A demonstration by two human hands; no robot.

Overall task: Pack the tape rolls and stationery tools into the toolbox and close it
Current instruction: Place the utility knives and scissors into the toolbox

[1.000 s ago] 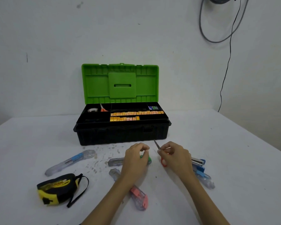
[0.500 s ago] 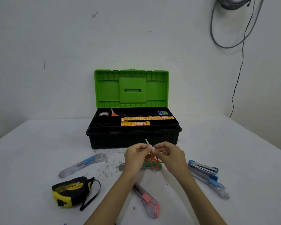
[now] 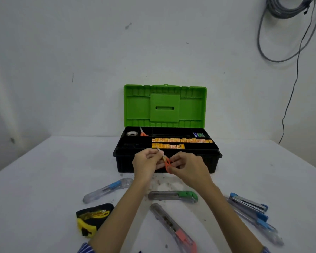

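Two hands, left hand (image 3: 146, 164) and right hand (image 3: 187, 168), pinch orange scissors (image 3: 166, 162) at frame centre; blades point up-left toward open toolbox (image 3: 167, 143) just behind.

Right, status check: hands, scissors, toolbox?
Both hands, left and right, hold small orange scissors. Toolbox open, lid up. Cutters, stapler, tape measure unpacked. Nothing blocking.
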